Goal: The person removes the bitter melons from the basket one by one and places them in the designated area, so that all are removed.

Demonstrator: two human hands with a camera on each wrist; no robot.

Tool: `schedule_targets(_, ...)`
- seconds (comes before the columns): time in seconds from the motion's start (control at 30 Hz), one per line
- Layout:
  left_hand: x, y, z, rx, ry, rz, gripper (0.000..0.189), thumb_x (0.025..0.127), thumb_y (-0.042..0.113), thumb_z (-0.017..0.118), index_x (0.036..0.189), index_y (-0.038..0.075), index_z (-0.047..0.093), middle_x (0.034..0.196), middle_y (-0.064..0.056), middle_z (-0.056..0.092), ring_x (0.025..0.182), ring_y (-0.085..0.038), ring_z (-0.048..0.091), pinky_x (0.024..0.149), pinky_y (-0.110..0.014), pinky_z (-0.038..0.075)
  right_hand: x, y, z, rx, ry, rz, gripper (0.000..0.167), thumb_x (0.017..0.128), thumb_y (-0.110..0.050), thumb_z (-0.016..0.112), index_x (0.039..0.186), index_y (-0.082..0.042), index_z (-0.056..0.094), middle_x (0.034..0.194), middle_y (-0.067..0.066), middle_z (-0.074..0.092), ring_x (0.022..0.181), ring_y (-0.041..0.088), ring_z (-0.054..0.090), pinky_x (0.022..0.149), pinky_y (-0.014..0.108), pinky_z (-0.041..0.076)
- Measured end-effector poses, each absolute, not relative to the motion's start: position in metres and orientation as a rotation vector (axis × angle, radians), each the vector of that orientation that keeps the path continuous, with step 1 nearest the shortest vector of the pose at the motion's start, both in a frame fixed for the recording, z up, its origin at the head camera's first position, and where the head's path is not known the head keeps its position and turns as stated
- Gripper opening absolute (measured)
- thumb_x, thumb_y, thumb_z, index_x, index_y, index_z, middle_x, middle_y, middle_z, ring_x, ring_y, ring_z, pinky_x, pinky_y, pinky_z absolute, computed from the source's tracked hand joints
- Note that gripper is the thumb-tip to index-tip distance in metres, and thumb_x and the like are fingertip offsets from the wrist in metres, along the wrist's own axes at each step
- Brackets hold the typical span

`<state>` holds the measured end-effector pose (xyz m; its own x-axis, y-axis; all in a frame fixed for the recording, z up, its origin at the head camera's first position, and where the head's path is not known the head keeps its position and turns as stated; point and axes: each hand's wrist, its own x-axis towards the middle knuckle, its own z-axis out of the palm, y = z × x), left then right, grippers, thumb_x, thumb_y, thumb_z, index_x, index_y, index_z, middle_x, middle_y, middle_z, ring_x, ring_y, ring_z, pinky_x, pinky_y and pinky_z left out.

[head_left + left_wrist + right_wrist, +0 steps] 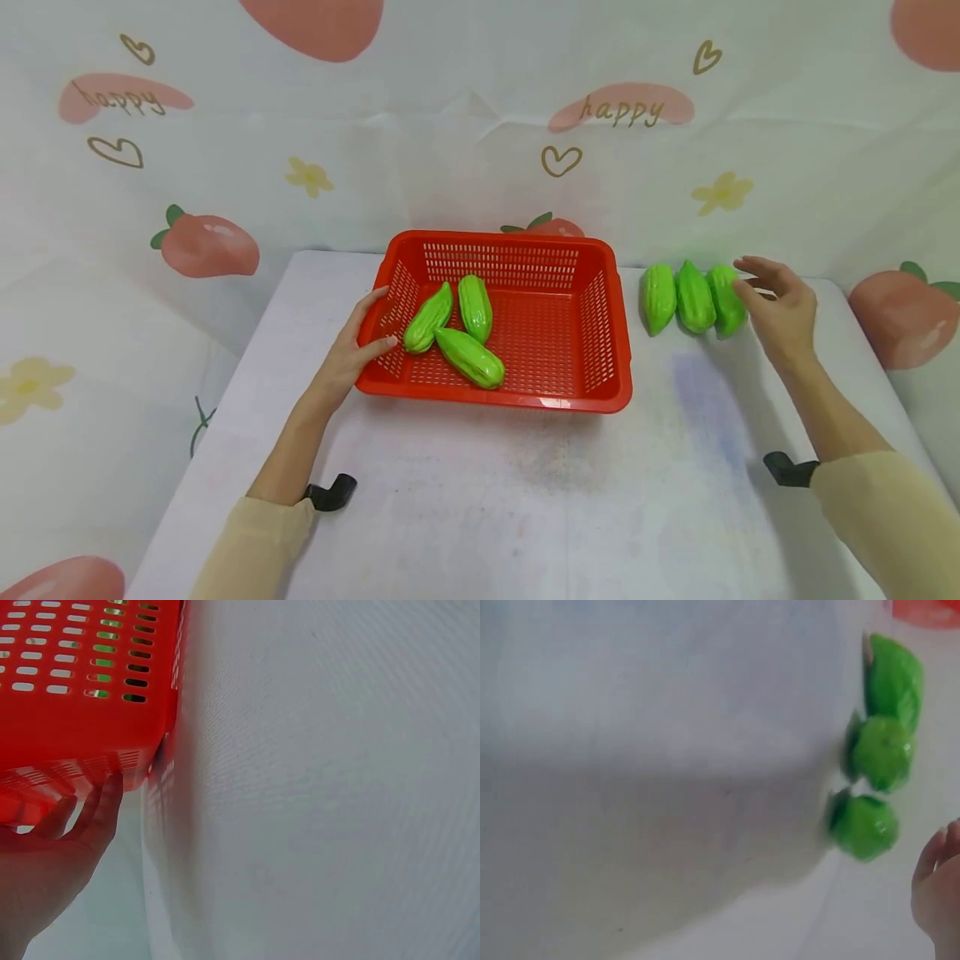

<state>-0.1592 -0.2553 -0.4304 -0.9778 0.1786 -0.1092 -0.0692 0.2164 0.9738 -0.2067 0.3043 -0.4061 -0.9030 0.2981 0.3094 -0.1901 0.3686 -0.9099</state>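
A red plastic basket (525,398) with slotted walls stands on the table. Inside, towards its left, lie three glossy, ridged green bitter melons (471,357). My left hand (347,354) holds the basket's left rim, its thumb over the edge; in the left wrist view the fingers (105,814) touch the basket's underside of the rim. Three more bitter melons (694,297) lie side by side to the right of the basket. My right hand (783,317) is beside the rightmost one, thumb and forefinger curved and apart. The right wrist view shows a gap between hand and melons (864,827).
The white table (465,500) meets a printed cloth backdrop (450,142) behind it and at both sides. The basket stands near the table's back edge. A black strap piece (333,493) sticks out at each wrist.
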Motion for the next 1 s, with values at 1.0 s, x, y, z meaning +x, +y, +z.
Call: schedule_targets(1.0, -0.159, -0.254, -0.43, 0.11, 2.278, 1.881, 0.071, 0.097, 0.014, 0.058, 0.156, 0.035, 0.025, 0.156, 0.0, 0.027, 0.131, -0.029, 0.039, 0.093, -0.024, 0.046, -0.202, 0.222, -0.4, 0.584, -2.23, 1.934, 0.052, 0.085, 0.016, 0.065, 0.133, -0.002, 0.059, 0.12, 0.002, 0.066, 0.089, 0.015, 0.065, 0.08, 0.018, 0.054)
